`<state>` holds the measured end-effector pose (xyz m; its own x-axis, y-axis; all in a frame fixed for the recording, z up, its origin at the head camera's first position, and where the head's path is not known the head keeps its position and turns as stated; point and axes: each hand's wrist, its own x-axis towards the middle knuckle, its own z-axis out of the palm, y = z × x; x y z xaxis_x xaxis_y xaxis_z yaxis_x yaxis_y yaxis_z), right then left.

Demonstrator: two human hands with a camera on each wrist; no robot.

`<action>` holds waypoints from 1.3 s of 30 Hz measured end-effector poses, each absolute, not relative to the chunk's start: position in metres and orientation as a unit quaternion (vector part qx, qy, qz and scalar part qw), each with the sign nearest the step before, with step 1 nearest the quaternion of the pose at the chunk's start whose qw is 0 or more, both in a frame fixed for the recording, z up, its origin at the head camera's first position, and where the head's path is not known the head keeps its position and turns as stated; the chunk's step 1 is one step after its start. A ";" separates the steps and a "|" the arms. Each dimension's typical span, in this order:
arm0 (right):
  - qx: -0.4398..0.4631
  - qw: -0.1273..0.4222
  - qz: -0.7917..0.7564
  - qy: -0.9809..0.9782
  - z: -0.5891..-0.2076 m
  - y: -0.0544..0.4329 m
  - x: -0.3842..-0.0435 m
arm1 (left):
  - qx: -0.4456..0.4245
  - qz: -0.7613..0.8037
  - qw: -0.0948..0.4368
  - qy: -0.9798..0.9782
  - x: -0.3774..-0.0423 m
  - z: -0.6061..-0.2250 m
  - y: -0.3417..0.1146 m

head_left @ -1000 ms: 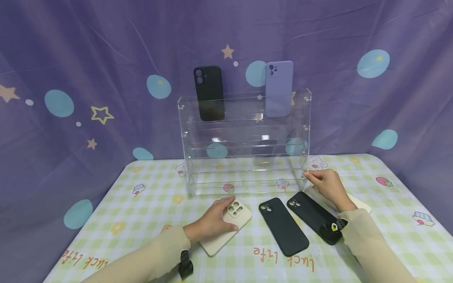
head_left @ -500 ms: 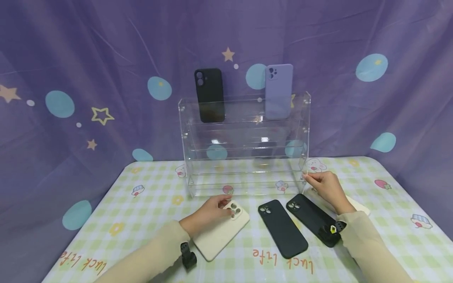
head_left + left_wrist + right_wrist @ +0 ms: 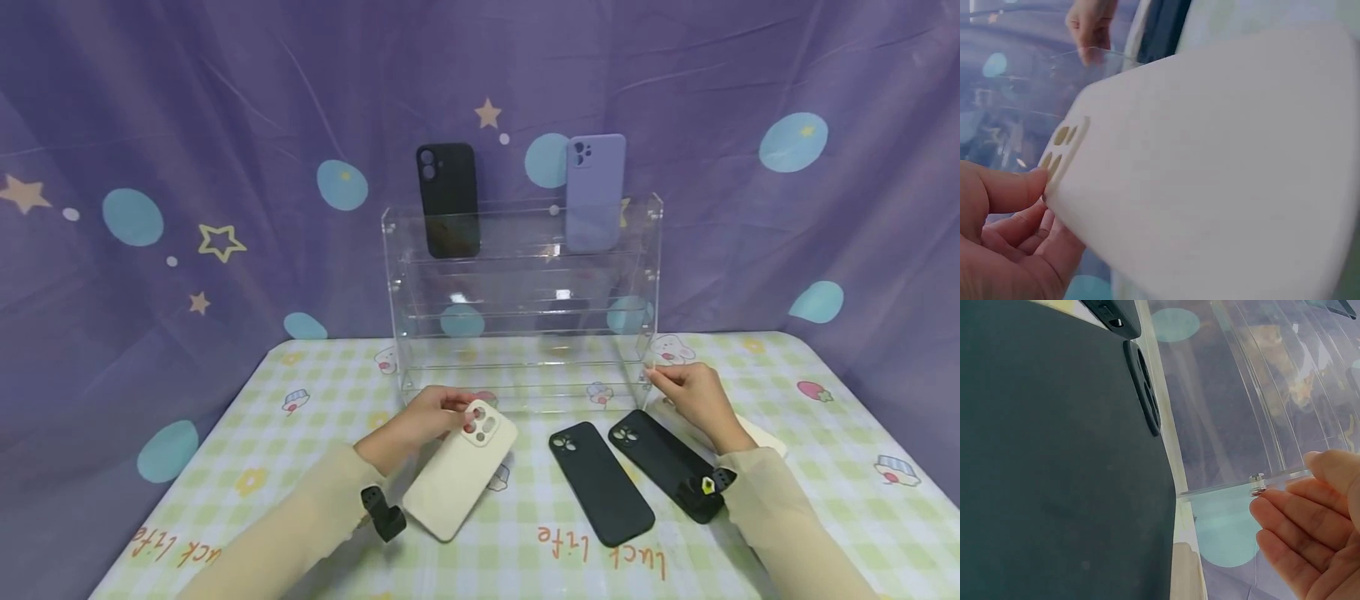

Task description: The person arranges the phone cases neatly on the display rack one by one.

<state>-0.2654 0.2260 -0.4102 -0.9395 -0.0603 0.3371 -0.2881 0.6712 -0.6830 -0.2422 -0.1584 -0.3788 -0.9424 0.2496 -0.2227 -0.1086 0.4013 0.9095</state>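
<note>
Between the thumb and fingers of my left hand (image 3: 414, 423) is a cream phone case (image 3: 453, 492), pinched at its camera-cutout end. It slants in front of the rack's lower left, its far end toward me. In the left wrist view the cream case (image 3: 1210, 150) fills most of the picture, with the thumb at the cutouts. My right hand (image 3: 696, 398) pinches the lower right side panel of a clear acrylic display rack (image 3: 657, 275). The right wrist view shows the thumb and fingers of the right hand (image 3: 1316, 519) on either side of that panel's edge.
Two dark phone cases, one nearer the middle (image 3: 600, 483) and one beside it (image 3: 663, 467), lie on the checked tablecloth (image 3: 315, 450). Another cream case (image 3: 761, 435) is partly hidden under my right wrist. On the rack's top tier stand a black case (image 3: 450, 192) and a purple case (image 3: 595, 192).
My left hand has shifted its grip to the camera end of the cream case and raised that end, moving it slightly left and toward the rack. The right hand stays at the rack's side.
</note>
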 end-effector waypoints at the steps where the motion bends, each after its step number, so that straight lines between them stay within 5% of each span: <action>1: 0.096 0.144 0.394 -0.903 -0.410 0.226 -0.265 | 0.043 0.548 0.162 0.819 -0.244 -0.375 -0.159; 8: 0.100 0.146 0.396 -0.901 -0.411 0.226 -0.265 | 0.092 0.578 0.130 0.800 -0.253 -0.325 -0.167; 18: 0.098 0.151 0.397 -0.900 -0.413 0.228 -0.266 | 0.100 0.660 -0.018 0.744 -0.271 -0.254 -0.173; 39: 0.099 0.145 0.399 -0.900 -0.411 0.227 -0.266 | 0.038 0.774 -0.251 0.580 -0.320 -0.183 -0.167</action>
